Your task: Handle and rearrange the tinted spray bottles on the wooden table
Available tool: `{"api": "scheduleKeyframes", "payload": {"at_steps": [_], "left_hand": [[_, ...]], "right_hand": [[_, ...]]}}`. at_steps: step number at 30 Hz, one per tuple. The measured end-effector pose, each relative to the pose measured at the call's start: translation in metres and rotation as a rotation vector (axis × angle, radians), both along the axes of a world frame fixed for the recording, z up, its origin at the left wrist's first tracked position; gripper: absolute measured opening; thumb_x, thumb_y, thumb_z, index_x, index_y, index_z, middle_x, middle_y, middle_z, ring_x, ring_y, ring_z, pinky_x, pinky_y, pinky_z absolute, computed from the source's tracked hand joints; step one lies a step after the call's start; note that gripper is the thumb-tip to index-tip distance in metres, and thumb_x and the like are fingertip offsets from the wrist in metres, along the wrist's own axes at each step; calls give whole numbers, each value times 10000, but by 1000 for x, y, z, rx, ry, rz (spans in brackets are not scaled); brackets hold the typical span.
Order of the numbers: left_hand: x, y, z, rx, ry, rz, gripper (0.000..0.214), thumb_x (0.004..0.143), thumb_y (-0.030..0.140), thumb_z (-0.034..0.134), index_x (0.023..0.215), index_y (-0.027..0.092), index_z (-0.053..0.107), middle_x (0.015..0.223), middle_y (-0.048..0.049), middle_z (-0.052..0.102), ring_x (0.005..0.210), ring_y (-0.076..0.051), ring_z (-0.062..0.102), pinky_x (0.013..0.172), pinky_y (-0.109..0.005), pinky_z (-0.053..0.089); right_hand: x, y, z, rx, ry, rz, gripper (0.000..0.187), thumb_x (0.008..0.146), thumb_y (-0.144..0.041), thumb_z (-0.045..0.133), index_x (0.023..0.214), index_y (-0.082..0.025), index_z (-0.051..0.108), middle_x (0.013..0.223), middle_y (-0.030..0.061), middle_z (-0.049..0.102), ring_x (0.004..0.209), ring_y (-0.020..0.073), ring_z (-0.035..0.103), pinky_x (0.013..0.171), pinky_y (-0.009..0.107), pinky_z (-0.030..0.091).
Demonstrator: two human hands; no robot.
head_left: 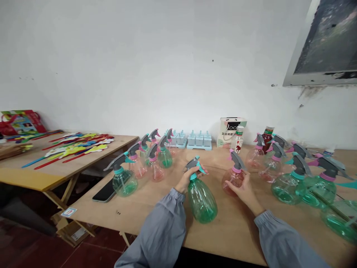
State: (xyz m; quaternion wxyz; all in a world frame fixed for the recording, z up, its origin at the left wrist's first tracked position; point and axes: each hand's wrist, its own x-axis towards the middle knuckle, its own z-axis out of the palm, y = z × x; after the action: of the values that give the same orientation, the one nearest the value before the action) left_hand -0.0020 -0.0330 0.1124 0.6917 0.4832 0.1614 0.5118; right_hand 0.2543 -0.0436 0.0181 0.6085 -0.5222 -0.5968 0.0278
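My left hand (187, 179) is closed around the grey and teal spray head of a green spray bottle (203, 201), whose ribbed clear body tilts below it. My right hand (242, 186) grips the round body of a pink spray bottle (232, 180) with a grey and pink head. To the left of my hands stands a group of pink and green spray bottles, among them a green one (125, 182) nearest the front. More spray bottles stand on the right, including a green one with a teal collar (289, 188).
Behind the bottles are pale blue ice-pop molds (199, 140), a paper bag (227, 134) and a drink bottle (238, 140). A phone (103, 192) lies at the table's left. Colourful hand-shaped sticks (80, 145) cover another table. The wooden table's front edge runs below my hands.
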Motion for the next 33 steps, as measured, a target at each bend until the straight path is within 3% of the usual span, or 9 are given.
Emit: {"api": "scheduleKeyframes", "payload": {"at_steps": [2,7,13,18,22,24,27,30,33], "left_hand": [[2,-2,-1,-6,4,-34,406,635,482,801,843,146,707,806,-71,728,902,-250,713,861,-364,543],[7,-6,-1,-61,50,94,404,656,533,779,662,145,669,636,-49,679,720,-212,707,745,-315,536],[8,-6,-3,19,36,-22,500,656,550,807,947,151,729,918,-100,755,955,-254,716,872,-349,534],[11,-6,3,-125,30,139,461,603,583,814,664,154,656,601,-19,667,617,-172,679,768,-349,586],[-8,-25,20,43,122,254,463,598,529,852,817,142,723,769,-55,752,762,-214,729,846,-365,580],[-28,-36,27,82,241,357,485,593,503,865,898,145,748,859,-73,773,823,-241,743,836,-356,575],[-68,-48,27,60,425,638,431,593,497,856,825,147,761,782,-75,771,783,-268,748,737,-337,568],[-112,-48,15,42,518,959,396,579,510,838,706,147,744,660,-57,741,711,-263,723,659,-328,548],[-145,-40,2,59,558,1172,412,587,532,811,693,141,738,631,-44,720,677,-244,686,651,-332,531]], "right_hand": [[0,-1,0,4,-4,-5,869,664,-713,723,1265,-183,385,1206,188,583,1132,338,623,988,549,497],[0,-3,1,-28,-16,0,857,681,-698,719,1268,-178,372,1191,194,588,1132,345,621,986,558,489],[1,-4,4,-35,-13,-7,853,662,-729,711,1231,-186,384,1160,192,602,1103,357,632,961,559,501],[0,-6,7,-44,-4,8,827,660,-712,727,1214,-196,394,1162,179,605,1103,348,637,959,546,510],[-2,-6,7,-12,21,30,816,666,-695,733,1214,-199,388,1156,178,610,1102,341,641,964,544,514],[-2,-6,7,-26,23,36,839,659,-692,736,1226,-189,379,1168,190,604,1119,353,634,975,563,502],[-1,-6,7,-45,13,40,847,662,-678,739,1240,-180,371,1195,204,592,1139,362,625,986,577,491],[1,-7,6,-37,4,43,827,672,-650,746,1247,-192,367,1209,196,587,1143,353,622,991,575,489],[1,-7,4,-25,1,58,802,692,-640,733,1249,-198,361,1212,188,580,1143,346,620,997,571,486]]}}
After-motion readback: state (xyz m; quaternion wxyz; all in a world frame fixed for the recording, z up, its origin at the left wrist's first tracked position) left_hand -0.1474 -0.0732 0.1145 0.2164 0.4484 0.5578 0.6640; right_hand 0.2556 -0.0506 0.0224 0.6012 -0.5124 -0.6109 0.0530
